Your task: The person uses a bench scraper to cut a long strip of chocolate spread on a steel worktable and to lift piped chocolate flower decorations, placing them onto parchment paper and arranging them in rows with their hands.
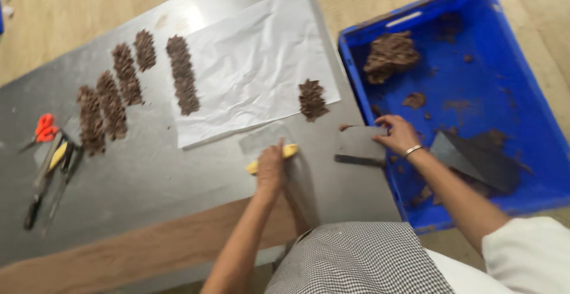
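Steel makes up the surface [148, 175], grey and dull, set over a pale wooden floor [53, 9]. At its right end stands a big blue plastic crate [534, 122], smeared brown inside, with a lump of brown flaky stuff [390, 55] in its far corner and a dark flat scraper blade [475, 160] lying near its front wall. A crumpled sheet of white paper [255, 62] covers the far middle of the surface; one brown strip [182, 74] lies along its left edge and a short brown cluster [312, 99] sits on its near right corner. Four more brown strips [110, 101] lie in a row on bare steel to the left. Further left are several knives [50, 175] and red-handled scissors [44, 129].

The right hand [398, 135] has its grip clamped on a flat grey scraper [359, 145], held at the crate's near rim. The left hand [270, 166] has its grip closed around a yellow-handled tool [285, 153], resting on the surface just in front of the paper.
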A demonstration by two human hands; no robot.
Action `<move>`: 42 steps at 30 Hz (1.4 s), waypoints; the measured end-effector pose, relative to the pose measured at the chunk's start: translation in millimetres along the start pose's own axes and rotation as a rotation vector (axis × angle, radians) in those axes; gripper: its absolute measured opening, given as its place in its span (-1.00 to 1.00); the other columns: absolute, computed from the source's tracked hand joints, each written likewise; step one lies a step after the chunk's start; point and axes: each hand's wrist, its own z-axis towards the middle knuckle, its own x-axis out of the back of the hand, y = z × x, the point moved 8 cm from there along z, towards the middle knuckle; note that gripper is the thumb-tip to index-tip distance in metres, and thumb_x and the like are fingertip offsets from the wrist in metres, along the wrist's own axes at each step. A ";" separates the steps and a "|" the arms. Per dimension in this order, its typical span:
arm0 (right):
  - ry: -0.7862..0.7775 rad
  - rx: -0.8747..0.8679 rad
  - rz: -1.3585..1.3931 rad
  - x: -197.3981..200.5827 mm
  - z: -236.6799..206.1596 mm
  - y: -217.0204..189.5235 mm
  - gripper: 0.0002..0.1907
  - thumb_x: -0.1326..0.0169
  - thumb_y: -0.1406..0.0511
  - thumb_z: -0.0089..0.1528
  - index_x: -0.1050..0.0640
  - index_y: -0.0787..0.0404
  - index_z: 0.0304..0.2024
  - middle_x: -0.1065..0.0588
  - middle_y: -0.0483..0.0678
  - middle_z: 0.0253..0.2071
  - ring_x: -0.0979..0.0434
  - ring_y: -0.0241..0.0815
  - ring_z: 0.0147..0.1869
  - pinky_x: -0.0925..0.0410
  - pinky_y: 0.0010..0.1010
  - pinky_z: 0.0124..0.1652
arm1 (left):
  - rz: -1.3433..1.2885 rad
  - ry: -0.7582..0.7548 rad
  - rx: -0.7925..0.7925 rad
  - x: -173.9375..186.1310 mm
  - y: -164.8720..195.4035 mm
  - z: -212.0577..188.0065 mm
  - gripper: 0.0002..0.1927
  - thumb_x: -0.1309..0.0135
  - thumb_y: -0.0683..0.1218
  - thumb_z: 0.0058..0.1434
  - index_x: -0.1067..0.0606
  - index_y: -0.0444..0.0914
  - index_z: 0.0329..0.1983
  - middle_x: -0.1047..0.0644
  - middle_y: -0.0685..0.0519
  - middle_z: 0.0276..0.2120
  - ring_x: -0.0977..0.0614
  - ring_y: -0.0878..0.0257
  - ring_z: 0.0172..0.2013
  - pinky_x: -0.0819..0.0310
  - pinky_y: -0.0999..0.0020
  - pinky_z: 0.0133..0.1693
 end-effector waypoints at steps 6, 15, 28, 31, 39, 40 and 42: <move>0.153 0.014 0.103 -28.8 -112.7 -27.0 -0.56 -0.39 0.18 -0.02 -0.65 0.20 -0.13 -0.60 0.07 -0.09 -0.62 0.06 -0.01 -0.44 -0.18 -0.02 | -0.239 0.092 -0.261 35.7 64.3 -65.6 -0.41 -0.07 -0.28 0.09 -0.38 -0.31 0.26 -0.44 -0.28 0.13 -0.47 -0.19 0.06 -0.34 -0.03 0.11; 0.065 -0.357 -0.880 75.0 -127.3 147.5 -0.01 -0.38 0.09 -0.13 -0.33 -0.02 0.34 -0.18 0.05 0.45 -0.16 0.17 0.48 -0.25 0.24 0.22 | -0.091 -0.350 -0.574 -18.9 138.1 -116.9 -0.32 0.04 -0.28 0.14 -0.29 -0.23 0.40 -0.14 -0.18 0.45 -0.11 -0.12 0.44 0.01 -0.09 0.35; 0.234 0.247 -0.786 75.4 -168.6 -13.5 -0.72 0.08 0.23 0.38 -0.62 -0.12 0.03 -0.56 -0.04 -0.38 -0.58 -0.02 -0.29 -0.47 -0.14 -0.28 | 0.025 -0.421 -0.634 -62.5 140.9 -171.3 -0.33 0.10 -0.12 0.24 -0.20 -0.18 0.47 -0.06 -0.16 0.50 -0.07 -0.14 0.47 -0.07 -0.15 0.32; 0.318 0.599 -0.436 -3.8 -237.7 -132.0 -0.58 0.05 0.42 0.17 -0.53 0.19 0.09 -0.58 0.08 0.03 -0.60 0.01 0.05 -0.48 -0.18 0.01 | 0.041 -0.384 -0.678 -58.8 143.6 -166.8 -0.34 0.11 -0.10 0.27 -0.19 -0.16 0.48 -0.06 -0.16 0.50 -0.07 -0.13 0.47 -0.08 -0.14 0.33; 0.297 0.093 -0.564 -2.9 -112.6 -58.3 -0.44 0.17 0.42 0.28 -0.41 0.16 0.35 -0.59 0.15 -0.09 -0.61 0.20 -0.14 -0.46 0.04 -0.18 | -0.230 -0.454 -0.607 -15.7 141.3 -149.6 -0.21 -0.10 -0.13 0.17 -0.16 -0.16 0.50 -0.13 -0.18 0.46 -0.16 -0.11 0.43 -0.03 -0.18 0.33; 0.255 0.068 -0.585 1.8 -97.7 -38.5 -0.48 0.19 0.39 0.33 -0.40 0.14 0.35 -0.57 0.13 0.02 -0.61 0.18 -0.05 -0.45 0.03 -0.10 | -0.315 -0.382 -0.575 -1.5 133.4 -149.1 -0.21 -0.10 -0.15 0.18 -0.17 -0.17 0.50 -0.16 -0.17 0.45 -0.20 -0.08 0.43 -0.03 -0.19 0.35; 0.251 0.090 -0.614 18.0 -88.4 -28.2 -0.47 0.19 0.36 0.31 -0.37 0.16 0.36 -0.50 0.13 0.19 -0.56 0.17 0.10 -0.41 0.01 0.02 | -0.419 -0.267 -0.501 22.3 109.1 -153.5 -0.23 -0.13 -0.17 0.19 -0.20 -0.18 0.49 -0.22 -0.14 0.43 -0.26 -0.06 0.41 -0.03 -0.21 0.35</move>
